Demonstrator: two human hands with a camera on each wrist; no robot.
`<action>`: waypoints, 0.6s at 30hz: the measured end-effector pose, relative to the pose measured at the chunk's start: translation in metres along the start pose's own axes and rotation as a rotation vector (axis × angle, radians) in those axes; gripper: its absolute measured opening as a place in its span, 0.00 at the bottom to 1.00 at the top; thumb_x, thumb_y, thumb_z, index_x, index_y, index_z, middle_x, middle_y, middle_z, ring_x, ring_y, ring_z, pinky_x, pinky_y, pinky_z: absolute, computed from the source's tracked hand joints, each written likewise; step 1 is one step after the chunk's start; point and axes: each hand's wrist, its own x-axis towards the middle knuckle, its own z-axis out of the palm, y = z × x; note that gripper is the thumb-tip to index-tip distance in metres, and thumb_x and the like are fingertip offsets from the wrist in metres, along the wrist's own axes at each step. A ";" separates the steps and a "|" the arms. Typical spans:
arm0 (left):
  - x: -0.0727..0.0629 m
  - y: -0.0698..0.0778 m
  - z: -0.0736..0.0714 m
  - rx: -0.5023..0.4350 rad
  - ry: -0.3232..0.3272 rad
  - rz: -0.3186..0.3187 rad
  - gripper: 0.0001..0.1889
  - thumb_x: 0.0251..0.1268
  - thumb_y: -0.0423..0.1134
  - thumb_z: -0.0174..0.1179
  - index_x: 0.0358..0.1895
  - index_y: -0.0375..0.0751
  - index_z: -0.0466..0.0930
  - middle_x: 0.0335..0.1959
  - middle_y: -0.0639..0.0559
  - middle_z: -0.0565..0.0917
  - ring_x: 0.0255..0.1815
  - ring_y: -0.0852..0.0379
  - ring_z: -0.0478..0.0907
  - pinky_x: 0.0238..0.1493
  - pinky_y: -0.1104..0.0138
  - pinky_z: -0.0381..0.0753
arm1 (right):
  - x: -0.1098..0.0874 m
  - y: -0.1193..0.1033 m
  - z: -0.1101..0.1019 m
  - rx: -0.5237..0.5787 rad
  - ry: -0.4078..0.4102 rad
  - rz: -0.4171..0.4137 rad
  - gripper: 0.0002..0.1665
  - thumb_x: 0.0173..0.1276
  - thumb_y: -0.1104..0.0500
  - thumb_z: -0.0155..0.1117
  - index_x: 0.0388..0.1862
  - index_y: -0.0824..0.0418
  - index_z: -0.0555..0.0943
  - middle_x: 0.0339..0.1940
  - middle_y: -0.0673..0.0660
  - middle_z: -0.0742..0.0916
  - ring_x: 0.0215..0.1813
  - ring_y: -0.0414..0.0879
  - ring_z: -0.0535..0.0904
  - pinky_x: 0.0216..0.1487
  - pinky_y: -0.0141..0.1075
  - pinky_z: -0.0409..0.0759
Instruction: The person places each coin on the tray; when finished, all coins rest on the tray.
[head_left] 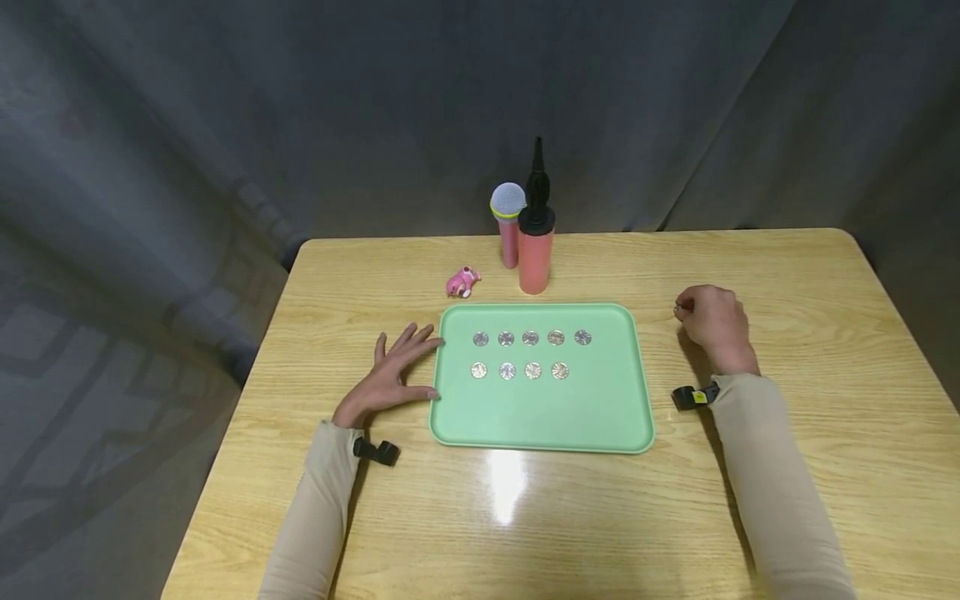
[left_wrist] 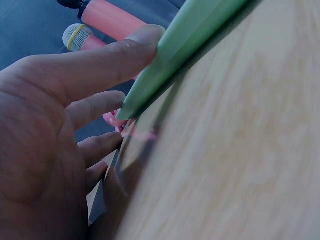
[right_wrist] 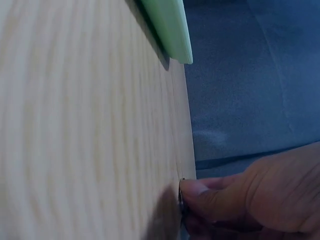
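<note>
A green tray [head_left: 600,417] lies on the table with silver coins [head_left: 530,337] set out on it in two rows, the back row longer than the front one. My left hand [head_left: 393,375] touches the tray's left rim, thumb and fingers spread and nearly straight; in the left wrist view the thumb [left_wrist: 142,42] presses against the outer wall. To the right of the tray, my right hand [head_left: 716,325] pinches a coin [right_wrist: 181,197] between thumb and fingertips, just over the wooden table. Most of that coin is hidden by the fingers.
Behind the tray stand a pink pump [head_left: 535,258] with a black nozzle and a toy microphone [head_left: 509,204]. A small pink figurine [head_left: 462,282] lies at the tray's back left. Grey curtain [head_left: 375,117] hangs behind the table's back edge.
</note>
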 end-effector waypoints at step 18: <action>0.001 -0.001 0.000 -0.006 -0.003 -0.003 0.45 0.53 0.49 0.75 0.76 0.53 0.64 0.83 0.46 0.54 0.86 0.41 0.37 0.76 0.37 0.16 | -0.005 0.005 -0.003 0.057 -0.007 0.047 0.11 0.70 0.62 0.62 0.44 0.71 0.83 0.45 0.74 0.85 0.45 0.66 0.80 0.38 0.55 0.76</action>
